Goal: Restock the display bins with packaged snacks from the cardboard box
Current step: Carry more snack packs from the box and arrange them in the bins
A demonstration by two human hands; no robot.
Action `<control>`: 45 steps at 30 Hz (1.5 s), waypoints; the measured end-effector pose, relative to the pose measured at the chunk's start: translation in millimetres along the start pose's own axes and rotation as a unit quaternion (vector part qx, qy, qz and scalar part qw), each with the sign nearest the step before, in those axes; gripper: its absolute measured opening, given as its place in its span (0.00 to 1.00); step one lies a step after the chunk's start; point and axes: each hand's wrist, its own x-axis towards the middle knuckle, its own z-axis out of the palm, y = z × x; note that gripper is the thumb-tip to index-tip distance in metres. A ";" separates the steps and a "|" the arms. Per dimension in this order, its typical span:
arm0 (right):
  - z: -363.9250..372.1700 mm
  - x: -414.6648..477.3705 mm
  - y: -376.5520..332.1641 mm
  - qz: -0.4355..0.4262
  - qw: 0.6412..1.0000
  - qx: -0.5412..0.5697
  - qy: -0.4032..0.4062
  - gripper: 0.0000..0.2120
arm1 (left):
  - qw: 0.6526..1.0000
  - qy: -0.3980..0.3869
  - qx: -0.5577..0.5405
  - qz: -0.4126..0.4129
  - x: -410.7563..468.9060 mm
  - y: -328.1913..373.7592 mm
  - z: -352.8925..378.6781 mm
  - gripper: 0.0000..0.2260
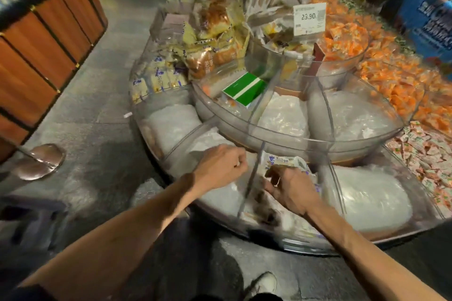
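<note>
A round clear acrylic display [276,143] with wedge bins stands in front of me. My left hand [221,166] hovers over a front bin holding white padding [215,193], its fingers curled with nothing visible in them. My right hand [289,189] reaches into the neighbouring bin across a clear divider [252,178], its fingers pinching a small white-and-purple snack packet [285,162]. More blurred packets [266,212] lie in that bin beneath my wrist. No cardboard box appears near my hands.
Upper bins hold yellow bread packs [215,39], a green-and-white carton [245,89] and a price sign reading 23.90 [309,18]. Orange packets [396,80] fill the right side. A wooden stand [46,32] is at left, a metal post base [40,161] on the floor.
</note>
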 end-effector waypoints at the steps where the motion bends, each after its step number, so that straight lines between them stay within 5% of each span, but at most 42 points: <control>1: -2.6 3.8 -32.5 -0.029 0.999 0.024 0.012 0.12 | 0.999 0.021 0.003 -0.026 -18.9 -24.5 -24.3 0.08; 6: 14.7 10.1 -226.9 -0.199 0.973 0.114 0.011 0.18 | 0.970 0.198 -0.030 -0.135 -164.8 -155.7 -128.1 0.10; 11: 85.1 11.0 -413.1 -0.341 0.927 0.135 -0.079 0.16 | 0.929 0.236 -0.018 -0.283 -336.9 -274.5 -164.5 0.10; 22: 233.4 39.7 -714.8 -0.503 0.818 0.066 -0.270 0.12 | 0.734 0.333 -0.146 -0.574 -541.0 -500.6 -143.0 0.09; 32: 340.0 122.0 -945.2 -0.545 0.766 -0.052 -0.338 0.08 | 0.590 0.291 -0.226 -0.718 -599.1 -692.6 -129.6 0.04; 38: 398.5 164.8 -1022.3 -0.506 0.763 -0.135 -0.378 0.08 | 0.546 0.258 -0.290 -0.742 -623.3 -782.6 -119.6 0.03; 45: 477.9 216.1 -1073.5 -0.389 0.812 -0.210 -0.382 0.17 | 0.558 0.228 -0.327 -0.728 -632.5 -901.7 -102.9 0.24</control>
